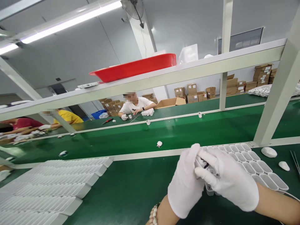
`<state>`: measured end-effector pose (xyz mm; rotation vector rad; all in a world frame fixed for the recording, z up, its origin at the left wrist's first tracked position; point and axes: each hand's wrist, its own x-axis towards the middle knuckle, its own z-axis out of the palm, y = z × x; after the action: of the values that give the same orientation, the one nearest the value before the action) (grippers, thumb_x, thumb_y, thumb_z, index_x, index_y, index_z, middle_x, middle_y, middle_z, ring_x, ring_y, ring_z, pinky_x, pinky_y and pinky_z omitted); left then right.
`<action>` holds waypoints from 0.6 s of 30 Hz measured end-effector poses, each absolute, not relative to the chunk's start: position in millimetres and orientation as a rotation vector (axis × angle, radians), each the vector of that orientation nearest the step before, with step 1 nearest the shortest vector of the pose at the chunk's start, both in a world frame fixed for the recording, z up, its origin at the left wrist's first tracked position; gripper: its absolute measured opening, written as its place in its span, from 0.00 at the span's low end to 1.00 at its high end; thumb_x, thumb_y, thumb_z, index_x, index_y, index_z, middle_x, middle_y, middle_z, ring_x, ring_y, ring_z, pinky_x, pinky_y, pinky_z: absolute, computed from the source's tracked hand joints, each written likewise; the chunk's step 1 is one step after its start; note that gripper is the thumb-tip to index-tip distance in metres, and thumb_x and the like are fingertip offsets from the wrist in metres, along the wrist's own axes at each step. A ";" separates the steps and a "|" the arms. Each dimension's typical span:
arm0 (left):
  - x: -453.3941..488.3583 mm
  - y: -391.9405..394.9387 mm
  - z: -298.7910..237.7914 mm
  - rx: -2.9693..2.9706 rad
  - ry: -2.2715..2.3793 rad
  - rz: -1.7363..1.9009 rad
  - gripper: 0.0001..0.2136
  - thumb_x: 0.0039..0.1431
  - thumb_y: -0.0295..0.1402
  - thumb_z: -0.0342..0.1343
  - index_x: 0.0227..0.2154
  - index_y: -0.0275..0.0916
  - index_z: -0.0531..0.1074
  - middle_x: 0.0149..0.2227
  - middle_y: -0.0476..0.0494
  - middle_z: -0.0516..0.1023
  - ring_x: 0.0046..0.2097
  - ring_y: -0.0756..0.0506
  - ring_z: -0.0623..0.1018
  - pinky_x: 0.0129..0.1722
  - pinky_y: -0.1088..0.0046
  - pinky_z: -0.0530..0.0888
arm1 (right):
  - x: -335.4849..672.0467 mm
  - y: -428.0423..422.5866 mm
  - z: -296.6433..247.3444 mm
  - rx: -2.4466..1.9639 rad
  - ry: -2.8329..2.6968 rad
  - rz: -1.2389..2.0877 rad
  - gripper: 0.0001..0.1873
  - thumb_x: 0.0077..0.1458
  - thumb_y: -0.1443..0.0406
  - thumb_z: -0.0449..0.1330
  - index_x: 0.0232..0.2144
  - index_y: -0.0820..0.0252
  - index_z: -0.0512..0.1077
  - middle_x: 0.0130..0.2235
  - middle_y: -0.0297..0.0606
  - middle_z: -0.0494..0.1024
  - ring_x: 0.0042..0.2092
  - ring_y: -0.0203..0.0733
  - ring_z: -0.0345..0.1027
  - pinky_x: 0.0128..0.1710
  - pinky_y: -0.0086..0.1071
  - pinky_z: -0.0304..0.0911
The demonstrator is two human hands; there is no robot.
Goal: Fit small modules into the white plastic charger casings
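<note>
My left hand [186,184] and my right hand [231,178], both in white gloves, meet in front of me at the right. Between their closed fingers is a small white plastic part [201,162] with something dark on it; the gloves cover most of it. Just behind and beneath my right hand stand rows of open white plastic housings [249,167], partly hidden by the glove. To their right lie a white rounded piece [269,152] and a smaller white piece [284,166] on the green bench.
Stacked rows of white housings [70,187] fill the bench's left. A green belt [182,131] crosses ahead, carrying a small white part [159,144]. Overhead, a shelf [197,75] bears a red tray [138,67]. Tweezers [295,162] lie far right. Across the belt sits a person [138,105].
</note>
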<state>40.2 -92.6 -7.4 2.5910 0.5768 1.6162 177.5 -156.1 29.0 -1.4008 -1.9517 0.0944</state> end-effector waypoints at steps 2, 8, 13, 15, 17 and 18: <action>36.0 -93.3 -1.0 2.585 0.475 1.443 0.30 0.60 0.25 0.54 0.63 0.36 0.51 0.46 0.36 0.73 0.45 0.45 0.77 0.43 0.69 0.79 | 182.5 -155.5 37.5 -1.360 -1.857 0.273 0.10 0.62 0.65 0.51 0.29 0.55 0.68 0.26 0.31 0.72 0.29 0.38 0.65 0.31 0.33 0.62; 17.9 -80.2 17.0 2.709 0.385 1.361 0.30 0.54 0.32 0.63 0.58 0.38 0.59 0.54 0.32 0.72 0.55 0.39 0.74 0.52 0.61 0.76 | 186.3 -154.9 43.0 -1.343 -1.840 0.563 0.11 0.62 0.62 0.51 0.32 0.53 0.73 0.26 0.29 0.75 0.32 0.38 0.72 0.34 0.29 0.67; 14.8 -72.1 22.6 2.798 0.194 1.290 0.21 0.55 0.30 0.60 0.51 0.39 0.63 0.42 0.41 0.79 0.41 0.45 0.80 0.43 0.69 0.78 | 181.8 -150.7 37.4 -1.340 -1.945 0.516 0.08 0.55 0.68 0.54 0.32 0.54 0.73 0.32 0.30 0.77 0.34 0.37 0.70 0.36 0.29 0.66; 13.5 -69.6 22.4 2.812 0.150 1.303 0.18 0.54 0.30 0.61 0.47 0.39 0.64 0.38 0.43 0.79 0.37 0.46 0.79 0.37 0.71 0.78 | 179.8 -150.3 37.9 -1.292 -1.979 0.565 0.07 0.52 0.69 0.55 0.33 0.54 0.72 0.33 0.29 0.76 0.34 0.36 0.68 0.35 0.29 0.65; 12.1 -68.4 20.9 2.823 0.167 1.282 0.17 0.53 0.29 0.60 0.45 0.39 0.65 0.34 0.45 0.79 0.33 0.47 0.77 0.32 0.71 0.76 | 178.5 -150.3 37.4 -1.292 -1.979 0.616 0.06 0.52 0.69 0.55 0.32 0.54 0.72 0.31 0.29 0.75 0.32 0.36 0.66 0.34 0.29 0.64; 11.8 -68.6 20.0 2.823 0.196 1.272 0.16 0.52 0.28 0.60 0.44 0.38 0.66 0.33 0.45 0.78 0.31 0.46 0.76 0.30 0.70 0.75 | 178.4 -150.1 36.3 -1.308 -1.961 0.637 0.06 0.52 0.69 0.56 0.32 0.54 0.72 0.31 0.29 0.75 0.32 0.37 0.66 0.34 0.30 0.64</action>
<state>11.8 -68.6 20.0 2.8232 0.1959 1.2724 178.4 -150.1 36.3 -1.3080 -1.9608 0.6375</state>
